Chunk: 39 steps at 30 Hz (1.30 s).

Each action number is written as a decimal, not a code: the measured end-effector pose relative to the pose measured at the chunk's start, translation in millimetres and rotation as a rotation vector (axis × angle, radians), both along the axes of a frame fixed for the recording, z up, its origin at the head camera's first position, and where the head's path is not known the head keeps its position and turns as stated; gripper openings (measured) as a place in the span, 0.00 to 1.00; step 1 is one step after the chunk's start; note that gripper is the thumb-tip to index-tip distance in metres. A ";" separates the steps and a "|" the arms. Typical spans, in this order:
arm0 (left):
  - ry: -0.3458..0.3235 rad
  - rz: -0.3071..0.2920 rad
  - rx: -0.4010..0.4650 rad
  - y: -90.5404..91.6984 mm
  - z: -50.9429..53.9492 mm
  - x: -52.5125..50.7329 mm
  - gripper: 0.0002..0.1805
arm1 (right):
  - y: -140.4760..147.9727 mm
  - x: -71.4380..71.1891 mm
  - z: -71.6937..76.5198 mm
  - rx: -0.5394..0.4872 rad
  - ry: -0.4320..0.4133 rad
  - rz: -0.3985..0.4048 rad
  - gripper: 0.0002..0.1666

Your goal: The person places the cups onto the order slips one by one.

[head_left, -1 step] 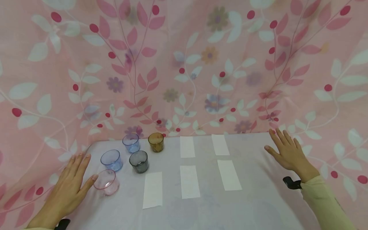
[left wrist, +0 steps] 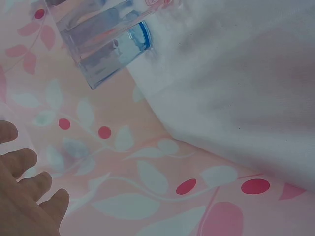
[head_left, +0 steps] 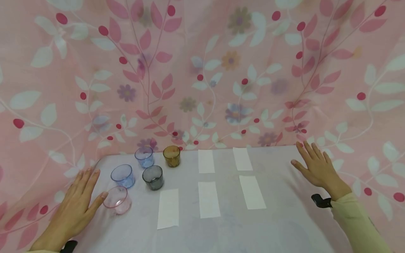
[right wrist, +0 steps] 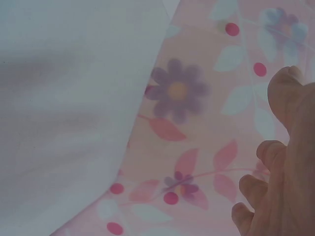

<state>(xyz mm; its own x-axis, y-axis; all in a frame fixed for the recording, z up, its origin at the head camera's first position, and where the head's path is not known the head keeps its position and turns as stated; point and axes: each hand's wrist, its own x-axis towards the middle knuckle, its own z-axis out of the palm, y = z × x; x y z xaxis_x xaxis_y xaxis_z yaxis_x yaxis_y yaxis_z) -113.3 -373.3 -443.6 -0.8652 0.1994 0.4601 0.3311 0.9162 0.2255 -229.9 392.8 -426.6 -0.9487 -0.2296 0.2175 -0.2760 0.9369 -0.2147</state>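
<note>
My left hand (head_left: 77,207) is at the table's left edge with its fingers straight, holding nothing. Nearest to it stands a pink glass cup (head_left: 117,201); the thumb tip looks close to its rim, and I cannot tell if they touch. Behind are a blue glass cup (head_left: 123,176), a second blue glass cup (head_left: 144,157), a grey glass cup (head_left: 153,178) and an amber glass cup (head_left: 172,156), all upright. Over the right edge of the table, my right hand (head_left: 317,168) is spread and holds nothing. The left wrist view shows a blue glass cup (left wrist: 115,54) beyond the fingers.
Several white paper strips lie on the white-covered table (head_left: 253,232), among them a front left strip (head_left: 168,209) and a back right strip (head_left: 242,159). A pink floral curtain (head_left: 202,88) hangs behind the table and along both sides.
</note>
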 end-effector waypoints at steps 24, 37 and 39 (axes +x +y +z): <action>-0.016 -0.003 -0.011 3.3 7.6 1.8 0.44 | 12.0 5.2 -1.4 -0.029 -0.071 0.031 0.52; -0.024 -0.012 0.024 8.7 4.9 -1.3 0.44 | 13.8 -6.3 -17.4 -0.049 -0.052 0.084 0.55; -0.036 -0.018 0.024 10.8 4.5 -4.0 0.44 | 12.1 -9.6 -19.4 -0.050 -0.061 0.093 0.55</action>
<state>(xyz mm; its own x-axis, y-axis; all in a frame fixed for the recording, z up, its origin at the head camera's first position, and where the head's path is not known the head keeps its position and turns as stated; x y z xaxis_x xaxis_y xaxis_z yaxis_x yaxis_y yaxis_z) -117.2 -362.5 -439.1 -0.8775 0.2046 0.4337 0.3388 0.9045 0.2590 -239.6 405.0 -446.0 -0.9357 -0.3072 0.1735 -0.3459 0.8955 -0.2799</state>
